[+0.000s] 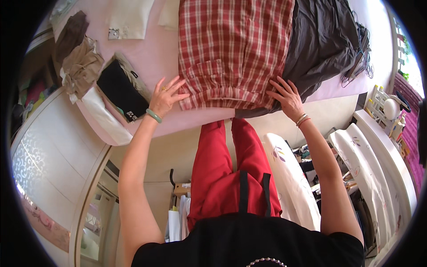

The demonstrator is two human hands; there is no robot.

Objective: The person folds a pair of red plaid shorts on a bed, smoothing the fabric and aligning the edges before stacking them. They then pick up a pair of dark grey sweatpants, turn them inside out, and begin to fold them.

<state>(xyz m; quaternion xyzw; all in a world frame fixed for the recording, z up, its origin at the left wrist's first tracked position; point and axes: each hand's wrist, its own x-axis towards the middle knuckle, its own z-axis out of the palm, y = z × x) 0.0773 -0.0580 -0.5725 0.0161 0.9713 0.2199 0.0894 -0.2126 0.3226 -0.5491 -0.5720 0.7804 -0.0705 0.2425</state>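
A red plaid garment with white lines and a gathered hem or waistband [235, 53] lies spread flat on a pink-covered surface [155, 58]. My left hand [165, 94], with a green bangle at the wrist, rests its spread fingers on the garment's near left corner. On the near right edge lie the fingers of my right hand [287, 97], also spread, with pale bangles at the wrist. Neither hand grips the cloth visibly. Dark grey clothing [320, 40] lies to the right, partly under the plaid.
At left sit a folded black garment [123, 89], a crumpled tan one [82, 66] and a dark brown one [71, 33]. A white folded piece [130, 18] lies farther back. Tangled cords [362, 58] lie at the right edge. White patterned covers [364, 155] hang over shelving at lower right.
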